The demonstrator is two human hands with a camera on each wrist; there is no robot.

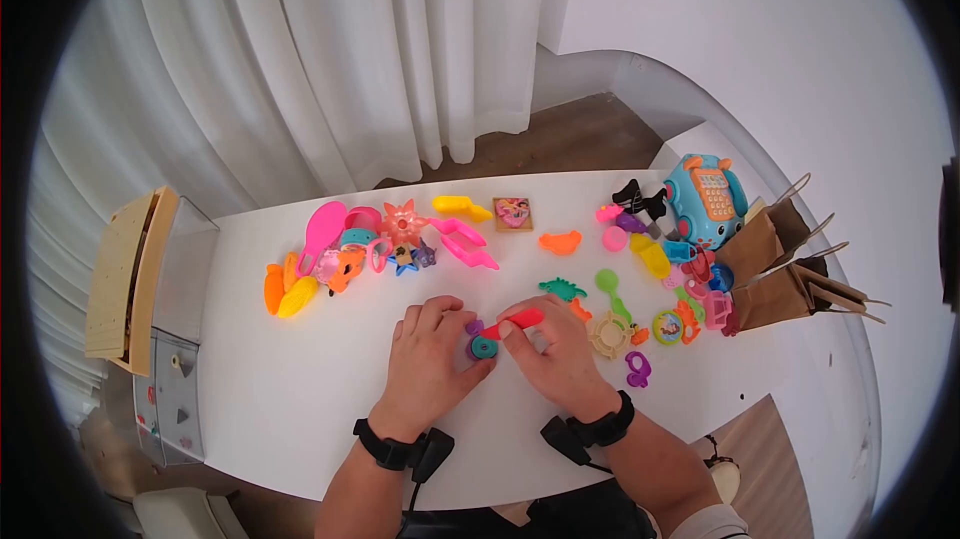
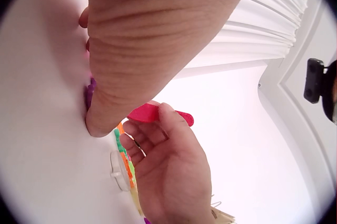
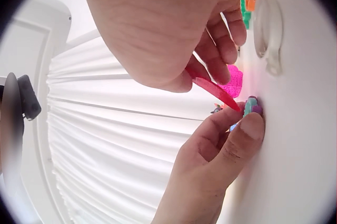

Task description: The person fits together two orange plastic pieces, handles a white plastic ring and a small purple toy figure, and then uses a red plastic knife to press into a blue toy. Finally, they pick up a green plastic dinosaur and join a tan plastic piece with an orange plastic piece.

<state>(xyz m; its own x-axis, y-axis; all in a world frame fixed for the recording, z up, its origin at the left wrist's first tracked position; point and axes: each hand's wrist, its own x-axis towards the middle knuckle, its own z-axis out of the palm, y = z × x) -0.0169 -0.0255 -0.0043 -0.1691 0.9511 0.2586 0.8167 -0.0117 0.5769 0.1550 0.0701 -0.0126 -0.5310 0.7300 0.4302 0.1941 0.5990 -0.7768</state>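
My right hand [image 1: 560, 364] pinches a red toy knife [image 1: 520, 323] between thumb and fingers. Its narrow end points left, close over a small round teal-and-purple toy [image 1: 484, 348] on the white table. Around that toy, the thumb and index finger of my left hand [image 1: 420, 364] close from the near left and pinch it against the tabletop. In the right wrist view, the red blade [image 3: 218, 92] slants down toward the teal-and-purple toy [image 3: 251, 108], its tip right beside the left fingertips. Only a purple edge [image 2: 90, 91] of the toy shows in the left wrist view.
Colourful plastic toys lie beyond the hands, among them a pink scoop-like toy [image 1: 463, 242] and a green dinosaur [image 1: 563, 289]. A beige ring-shaped toy [image 1: 609, 336] sits by the right hand. At right stand a toy telephone [image 1: 707, 201] and a paper bag [image 1: 775, 279].
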